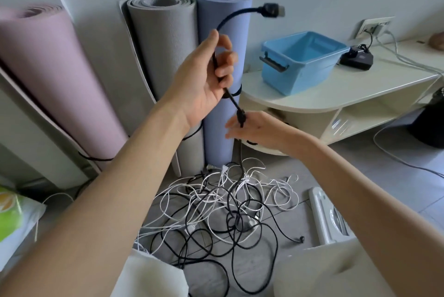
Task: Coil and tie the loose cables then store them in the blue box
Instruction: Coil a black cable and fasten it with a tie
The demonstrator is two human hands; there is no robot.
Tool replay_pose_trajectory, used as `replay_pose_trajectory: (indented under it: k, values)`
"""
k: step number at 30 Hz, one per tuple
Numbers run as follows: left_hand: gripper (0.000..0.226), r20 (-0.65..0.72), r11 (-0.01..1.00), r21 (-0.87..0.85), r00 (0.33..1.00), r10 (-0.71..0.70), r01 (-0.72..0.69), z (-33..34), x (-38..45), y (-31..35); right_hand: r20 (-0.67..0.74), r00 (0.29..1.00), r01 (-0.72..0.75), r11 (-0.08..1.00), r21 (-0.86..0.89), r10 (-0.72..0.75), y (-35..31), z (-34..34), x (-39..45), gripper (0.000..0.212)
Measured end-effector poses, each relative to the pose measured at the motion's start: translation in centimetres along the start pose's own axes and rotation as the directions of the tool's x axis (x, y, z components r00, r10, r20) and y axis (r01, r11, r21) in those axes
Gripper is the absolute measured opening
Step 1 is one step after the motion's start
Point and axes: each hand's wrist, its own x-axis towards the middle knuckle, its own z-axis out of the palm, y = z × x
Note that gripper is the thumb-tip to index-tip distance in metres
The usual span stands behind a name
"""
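A black cable (231,98) is held up in the air between two bare hands, above a tangled heap of black and white cables (223,210) on the floor. The left hand (211,73), raised and palm toward the camera, has its fingers curled round the cable a little below its flat plug (274,10), which arcs free above the thumb. From that grip the cable runs down and to the right to the right hand (254,129). There a short dark strap or tie (241,117) sits on the cable, lying against the fingers, which look loosely extended; whether they pinch the cable cannot be told. Below this hand the cable drops into the heap.

The step in hand seems to be starting a coil. To do it well, the left hand should keep the plug end fixed while the right draws slack up out of the tangle gently, laying even loops into the left palm and stopping to free snags instead of tugging.

The blue box (300,75) stands open and looks empty on the rounded cream bench (336,97) to the right, well apart from the hands. Three rolled mats (163,39) lean against the wall behind.
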Motion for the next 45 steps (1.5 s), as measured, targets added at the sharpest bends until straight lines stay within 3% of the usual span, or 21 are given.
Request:
replay_pose_trajectory:
  k: [2, 4, 6, 9, 12, 15, 19, 24, 28, 30, 33, 36, 40, 45]
  values:
    - [0.031, -0.055, 0.999, -0.046, 0.998, -0.029, 0.027, -0.3, 0.2, 0.3, -0.081, 0.997, 0.017, 0.990, 0.138, -0.006, 0.1, -0.4, 0.3, 0.023]
    - [0.032, -0.099, 0.993, 0.003, 0.988, -0.119, 0.120, -1.2, 0.3, 0.0, -0.274, 0.960, 0.017, 0.963, 0.267, 0.059, 0.1, -1.6, 0.3, 0.028]
    - [0.033, -0.058, 0.956, 0.145, 0.967, -0.249, 0.255, -2.2, 0.0, -0.7, -0.384, 0.921, 0.023, 0.973, 0.229, 0.069, 0.1, -3.2, -0.2, 0.032]
    - [0.032, 0.021, 0.856, 0.385, 0.924, -0.382, 0.345, -3.1, -0.6, -1.4, -0.260, 0.965, -0.034, 0.999, 0.038, 0.042, 0.1, -4.9, -1.3, 0.036]
    - [0.032, -0.031, 0.844, 0.415, 0.933, -0.359, 0.339, -4.7, -0.9, -0.5, -0.212, 0.972, -0.120, 0.988, -0.094, 0.097, 0.4, -6.6, -2.2, 0.037]
    - [0.032, -0.168, 0.865, 0.384, 0.946, -0.279, 0.323, -7.0, -1.0, 0.9, -0.215, 0.969, -0.097, 0.986, 0.139, 0.126, 0.6, -8.3, -3.1, 0.038]
    - [0.032, -0.188, 0.829, 0.430, 0.933, -0.307, 0.359, -7.7, -1.2, 0.2, -0.142, 0.965, -0.103, 0.817, 0.568, 0.221, 0.6, -7.6, -2.2, 0.037]
    - [0.027, -0.125, 0.787, 0.434, 0.894, -0.429, 0.438, -4.4, -1.0, -2.6, -0.134, 0.916, -0.228, 0.766, 0.601, 0.378, 0.0, -3.5, 0.6, 0.036]
    - [0.032, -0.132, 0.743, 0.314, 0.802, -0.582, 0.591, -3.2, -0.9, -4.0, -0.099, 0.951, -0.142, 0.696, 0.704, 0.294, -1.3, -2.2, 1.4, 0.026]
    - [0.037, -0.107, 0.765, 0.226, 0.796, -0.596, 0.603, -3.4, -0.6, -4.2, -0.047, 0.983, -0.084, 0.662, 0.745, 0.177, -1.7, -1.6, 1.3, 0.020]
    - [0.037, -0.054, 0.800, 0.140, 0.811, -0.583, 0.584, -4.0, -0.1, -4.0, 0.070, 0.997, -0.063, 0.704, 0.707, 0.020, -1.6, -1.2, 0.5, 0.022]
    - [0.042, -0.021, 0.750, 0.212, 0.770, -0.637, 0.627, -4.7, -0.1, -4.0, 0.086, 0.996, -0.073, 0.865, 0.497, 0.035, -1.9, -1.0, -0.2, 0.022]
    - [0.046, -0.140, 0.786, 0.111, 0.793, -0.593, 0.608, -5.4, 0.1, -4.6, 0.012, 1.000, -0.012, 0.934, 0.356, 0.008, -2.8, -0.6, -0.6, 0.023]
    - [0.041, -0.307, 0.915, -0.038, 0.866, -0.394, 0.402, -4.5, 0.5, -3.8, 0.263, 0.959, 0.042, 0.969, 0.242, -0.107, -2.2, 0.5, -1.1, 0.022]
